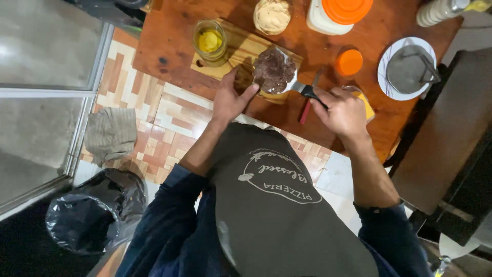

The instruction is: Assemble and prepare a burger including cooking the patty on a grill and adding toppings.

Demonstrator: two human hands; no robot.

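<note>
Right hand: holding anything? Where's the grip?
Yes. The right hand holds a spatula by its black handle; the blade end carries a dark patty. The left hand rests beside the patty, gripping nothing visible.

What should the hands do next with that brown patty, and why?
Probably slide the patty off the spatula onto the board. The right hand holds the spatula under it, over the board, and the left hand is at its edge, seemingly ready to steady it.
</note>
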